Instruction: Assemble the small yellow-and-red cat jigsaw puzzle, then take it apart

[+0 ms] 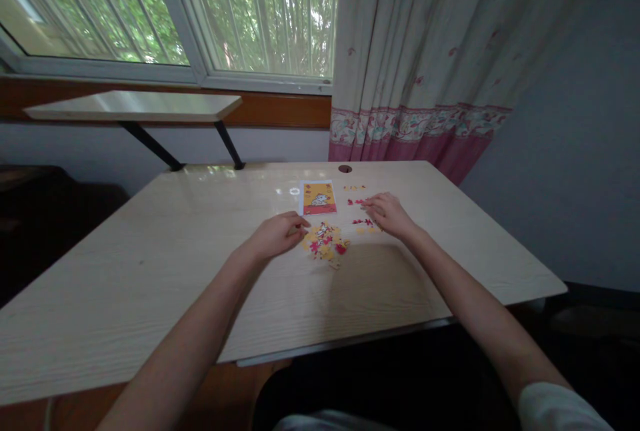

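A loose pile of jigsaw puzzle pieces [327,244] in yellow, red, pink and white lies mid-table. At its left edge is my left hand [280,234], fingers curled together; whatever they may hold is hidden. To the right of the pile, my right hand [391,214] pinches at the end of a short row of pink puzzle pieces [355,202], its fingertips on a piece there. Nearer me, a row of dark red pieces [363,222] runs partly under that hand. A row of yellow-orange pieces [354,187] lies farther back. Behind the pile is a picture card [320,197] showing a white animal on orange and red.
The pale wooden table [165,271] has a round cable hole [345,169] near its back edge. A raised shelf [135,105] on black legs stands at the back left. Beyond are a barred window [260,11] and a flowered curtain [410,51].
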The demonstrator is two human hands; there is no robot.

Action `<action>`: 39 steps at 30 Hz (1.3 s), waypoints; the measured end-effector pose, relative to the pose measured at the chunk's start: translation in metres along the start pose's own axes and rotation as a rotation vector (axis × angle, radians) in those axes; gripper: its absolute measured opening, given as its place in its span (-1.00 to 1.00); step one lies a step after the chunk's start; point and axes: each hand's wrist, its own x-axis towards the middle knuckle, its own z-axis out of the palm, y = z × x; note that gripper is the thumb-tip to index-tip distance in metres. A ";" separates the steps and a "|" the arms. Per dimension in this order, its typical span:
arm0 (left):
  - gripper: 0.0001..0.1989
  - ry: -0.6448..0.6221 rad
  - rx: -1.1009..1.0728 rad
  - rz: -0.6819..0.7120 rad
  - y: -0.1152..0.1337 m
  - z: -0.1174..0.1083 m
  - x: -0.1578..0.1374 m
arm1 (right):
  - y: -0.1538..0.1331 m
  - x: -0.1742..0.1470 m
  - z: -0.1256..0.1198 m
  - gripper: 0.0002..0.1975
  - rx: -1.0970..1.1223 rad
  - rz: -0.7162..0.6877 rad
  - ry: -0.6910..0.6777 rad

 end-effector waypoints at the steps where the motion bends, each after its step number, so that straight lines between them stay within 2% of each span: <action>1: -0.71 0.003 0.007 0.002 0.004 0.003 0.001 | -0.014 0.001 0.001 -0.79 0.008 -0.046 -0.013; 4: -0.68 0.020 0.060 -0.009 0.015 0.011 0.004 | -0.045 0.004 0.005 -0.81 0.036 -0.181 -0.048; 8: -0.68 0.022 0.120 0.005 0.024 0.020 0.008 | -0.063 0.003 0.014 -0.81 0.044 -0.292 -0.052; 17: -0.77 0.064 -0.050 0.015 0.020 0.025 0.010 | -0.074 -0.002 0.020 -0.82 0.025 -0.346 -0.122; 22: -0.86 0.090 -0.240 -0.004 0.024 0.022 0.012 | -0.077 -0.004 0.022 -0.81 0.031 -0.351 -0.157; 24: -0.85 0.103 -0.372 -0.049 0.028 0.022 0.012 | -0.078 -0.004 0.024 -0.81 0.026 -0.331 -0.127; 28: -0.75 0.138 -0.768 -0.190 0.035 0.026 0.014 | -0.081 -0.003 0.024 -0.77 0.024 -0.232 0.029; 31: -0.69 0.168 -0.980 -0.258 0.041 0.031 0.017 | -0.082 -0.002 0.022 -0.75 0.013 -0.194 0.123; 34: -0.67 0.200 -1.083 -0.294 0.046 0.032 0.018 | -0.081 -0.001 0.021 -0.79 0.001 -0.222 0.173; 39: -0.68 0.231 -1.124 -0.325 0.049 0.028 0.018 | -0.083 -0.001 0.019 -0.79 0.017 -0.273 0.239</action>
